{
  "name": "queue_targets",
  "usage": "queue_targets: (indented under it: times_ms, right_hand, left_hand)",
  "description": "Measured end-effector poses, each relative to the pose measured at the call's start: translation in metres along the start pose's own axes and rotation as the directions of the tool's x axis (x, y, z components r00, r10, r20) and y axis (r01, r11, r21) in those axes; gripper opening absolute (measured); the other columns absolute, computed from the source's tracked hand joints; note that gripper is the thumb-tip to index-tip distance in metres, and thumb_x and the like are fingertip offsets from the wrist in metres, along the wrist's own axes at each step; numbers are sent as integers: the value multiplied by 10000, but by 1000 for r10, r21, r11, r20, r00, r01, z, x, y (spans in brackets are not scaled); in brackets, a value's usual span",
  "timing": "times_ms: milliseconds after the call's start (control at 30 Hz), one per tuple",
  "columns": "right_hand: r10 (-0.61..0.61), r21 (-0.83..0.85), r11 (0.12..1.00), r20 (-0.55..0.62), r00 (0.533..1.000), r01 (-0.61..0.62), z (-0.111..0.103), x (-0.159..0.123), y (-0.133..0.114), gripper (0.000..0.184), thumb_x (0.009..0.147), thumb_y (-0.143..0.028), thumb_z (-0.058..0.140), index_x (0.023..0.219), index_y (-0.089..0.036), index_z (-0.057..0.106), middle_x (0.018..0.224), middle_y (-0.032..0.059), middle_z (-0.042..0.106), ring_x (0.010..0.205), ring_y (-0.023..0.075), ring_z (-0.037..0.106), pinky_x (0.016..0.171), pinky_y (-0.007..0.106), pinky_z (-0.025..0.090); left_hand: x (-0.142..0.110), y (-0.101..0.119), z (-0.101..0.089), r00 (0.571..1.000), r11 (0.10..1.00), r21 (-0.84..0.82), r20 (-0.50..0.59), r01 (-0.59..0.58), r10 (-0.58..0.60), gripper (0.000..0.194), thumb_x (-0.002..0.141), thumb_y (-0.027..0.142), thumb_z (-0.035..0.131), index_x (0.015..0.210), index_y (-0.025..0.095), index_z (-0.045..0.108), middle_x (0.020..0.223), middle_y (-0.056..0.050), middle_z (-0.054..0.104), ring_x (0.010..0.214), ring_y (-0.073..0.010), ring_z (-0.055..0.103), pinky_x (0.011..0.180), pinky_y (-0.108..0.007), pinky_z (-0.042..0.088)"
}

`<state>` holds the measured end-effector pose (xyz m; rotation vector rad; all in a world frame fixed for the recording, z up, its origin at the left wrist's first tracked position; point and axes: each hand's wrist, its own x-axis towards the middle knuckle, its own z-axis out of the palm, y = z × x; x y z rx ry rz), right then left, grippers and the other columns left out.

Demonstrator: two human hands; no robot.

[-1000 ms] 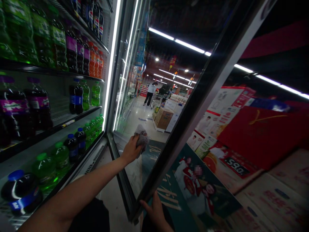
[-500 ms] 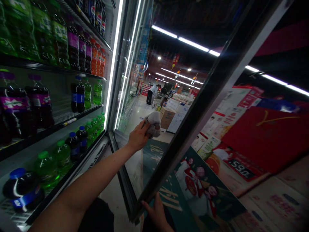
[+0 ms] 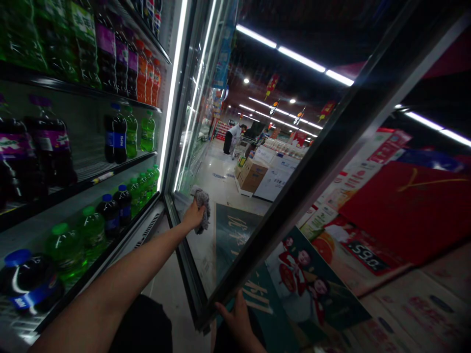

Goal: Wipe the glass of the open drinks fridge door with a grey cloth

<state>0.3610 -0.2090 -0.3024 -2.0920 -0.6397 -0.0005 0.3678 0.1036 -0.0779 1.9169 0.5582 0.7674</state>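
Note:
My left hand (image 3: 193, 214) is closed on a crumpled grey cloth (image 3: 201, 208). The cloth rests against the glass of the cooler door (image 3: 193, 279), low and near the door's hinge side. My left arm reaches across from the lower left. At the bottom of the view, my right hand (image 3: 240, 316) grips the lower part of the door's dark outer frame, its thumb on the near side and its fingers partly hidden. The door stands swung out from the cooler.
Left of me, cooler shelves (image 3: 55, 81) carry several soda bottles (image 3: 117, 137). Stacked cartons (image 3: 423, 289) and a red price sign (image 3: 408, 206) stand close on the right. Behind the glass are a green floor mat (image 3: 235, 233), cardboard boxes (image 3: 253, 174) and a distant person (image 3: 231, 139).
My left hand has moved the cloth left and slightly down across the glass, toward the hinge side. My right hand stays on the door frame. The camera view has shifted slightly.

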Motion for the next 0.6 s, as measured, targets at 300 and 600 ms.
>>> queue_targets:
  times_ms: [300, 600]
  right_hand:
    - [-50, -30, 998, 22, 999, 50, 0, 1, 1, 800, 716, -677, 761, 1299, -167, 562, 1270, 176, 693, 1210, 340, 665, 1027, 439, 564]
    - [-35, -45, 998, 67, 997, 38, -5, 8, -4, 824, 740, -592, 767, 1392, -150, 525, 1350, 181, 656, 1284, 341, 625, 1066, 444, 541]
  left_hand:
    - [-36, -6, 25, 999, 998, -40, 10, 42, -42, 489, 968, 231, 496, 1430, 83, 437, 1358, -240, 604, 1337, -325, 559, 1128, -508, 449]
    - [-83, 38, 18, 947, 949, -126, 109, -289, 303, 579, 938, 309, 492, 1475, 116, 391, 1377, -197, 545, 1330, -308, 534, 1175, -509, 410]
